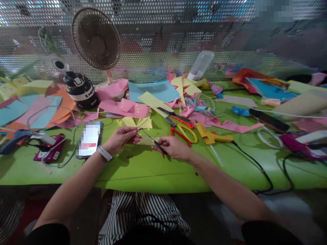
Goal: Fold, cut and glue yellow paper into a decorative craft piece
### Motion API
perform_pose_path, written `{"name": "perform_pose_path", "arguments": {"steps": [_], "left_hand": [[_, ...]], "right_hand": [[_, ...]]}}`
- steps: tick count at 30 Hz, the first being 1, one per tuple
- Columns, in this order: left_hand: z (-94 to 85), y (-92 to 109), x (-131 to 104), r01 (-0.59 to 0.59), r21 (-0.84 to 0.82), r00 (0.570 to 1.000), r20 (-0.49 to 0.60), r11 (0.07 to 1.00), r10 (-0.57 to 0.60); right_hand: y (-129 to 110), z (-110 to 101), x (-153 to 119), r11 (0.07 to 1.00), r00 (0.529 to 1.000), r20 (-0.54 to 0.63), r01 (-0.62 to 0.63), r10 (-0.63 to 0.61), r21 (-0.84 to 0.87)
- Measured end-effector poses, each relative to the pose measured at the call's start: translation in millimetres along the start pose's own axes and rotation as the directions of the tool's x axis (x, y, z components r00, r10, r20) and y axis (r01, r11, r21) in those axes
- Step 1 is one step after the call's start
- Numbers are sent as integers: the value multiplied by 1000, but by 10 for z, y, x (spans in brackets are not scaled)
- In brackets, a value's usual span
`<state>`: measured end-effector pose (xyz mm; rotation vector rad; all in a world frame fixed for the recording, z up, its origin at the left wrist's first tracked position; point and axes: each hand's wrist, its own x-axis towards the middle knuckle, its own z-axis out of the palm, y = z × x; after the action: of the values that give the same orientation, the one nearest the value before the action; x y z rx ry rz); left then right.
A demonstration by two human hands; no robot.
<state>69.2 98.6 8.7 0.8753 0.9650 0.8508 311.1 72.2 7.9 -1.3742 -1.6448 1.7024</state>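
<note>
My right hand (170, 146) is closed around the dark handle of a pair of scissors (150, 136), whose thin metal blades point up and left. The blade tips reach the fingers of my left hand (124, 137), which are pinched together. Whatever sits in that pinch is too small to make out. Under and between both hands lies a pale yellow paper strip (145, 141) on the green table (153, 170). Just beyond my left hand is a folded piece of yellow paper (145, 123).
Right of my hands lie scissors with red and yellow handles (187, 132) and a yellow glue gun (212, 135) with its cord. A phone (89, 139) and power strip (55, 149) are at left. Behind stand a black bottle (81, 91), a fan (95, 39) and scattered coloured paper (153, 91).
</note>
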Motion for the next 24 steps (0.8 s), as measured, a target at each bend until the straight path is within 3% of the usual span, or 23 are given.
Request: {"name": "perform_pose_path", "arguments": {"steps": [16, 24], "left_hand": [[-27, 14, 15, 92, 87, 996, -21, 992, -91], [8, 63, -11, -22, -15, 999, -45, 1000, 21]], "right_hand": [[100, -68, 62, 996, 995, -47, -84, 82, -32], [15, -90, 14, 999, 1000, 2, 4, -4, 44]]}}
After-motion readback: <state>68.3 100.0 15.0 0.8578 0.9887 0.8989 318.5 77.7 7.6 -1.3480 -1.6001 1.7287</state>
